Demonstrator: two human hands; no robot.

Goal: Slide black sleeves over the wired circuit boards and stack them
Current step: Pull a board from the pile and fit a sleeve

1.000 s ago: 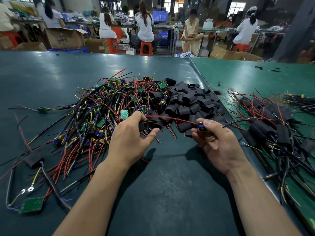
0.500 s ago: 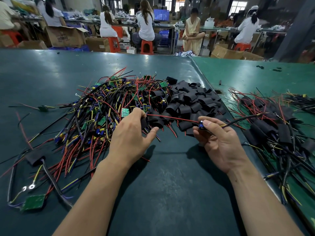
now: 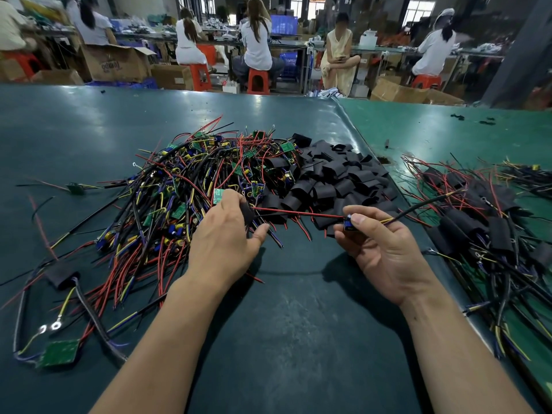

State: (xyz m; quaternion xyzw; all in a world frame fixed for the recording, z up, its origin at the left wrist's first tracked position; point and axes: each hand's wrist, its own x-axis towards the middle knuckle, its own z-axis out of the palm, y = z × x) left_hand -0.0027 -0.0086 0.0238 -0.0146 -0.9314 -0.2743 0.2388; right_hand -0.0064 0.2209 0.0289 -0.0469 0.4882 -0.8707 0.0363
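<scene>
Near the middle of the tabletop (image 3: 283, 339), the left hand (image 3: 222, 243) grips a black sleeve (image 3: 247, 213) and the right hand (image 3: 380, 249) pinches a small board (image 3: 348, 225); the thin red wire (image 3: 298, 213) between them might snag or bend.

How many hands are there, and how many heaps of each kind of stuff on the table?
Hands: 2, the left hand holding a black sleeve and the right hand pinching a wired board
Heap of bare wired boards: 1
Heap of loose black sleeves: 1
Heap of sleeved boards: 1
Total: 5
</scene>
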